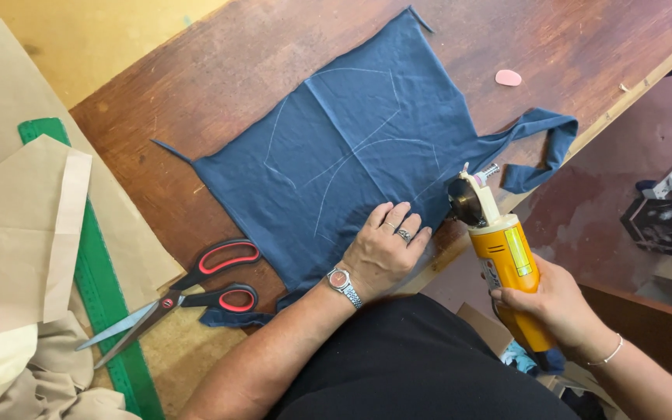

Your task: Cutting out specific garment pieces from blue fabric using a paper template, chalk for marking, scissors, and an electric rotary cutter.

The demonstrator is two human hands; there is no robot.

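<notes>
L hand [383,250] lies flat, unclenched, on chalk-marked blue cloth [367,148] at desk [219,85] edge; R hand [555,305] grasps yellow rotary cutter [503,260] beside cloth's edge.

1 head cam, looks down, close, table [219,70]

Dark blue cloth [367,148] with faint white chalk lines, centre. Yellow-orange cutter [507,272] with silver blade, lower right. Red-and-black scissors [196,292], lower left. Green ruler [99,288] under tan paper [21,225], left. Pink chalk [508,77], upper right. Reddish-brown desk [219,70].
</notes>
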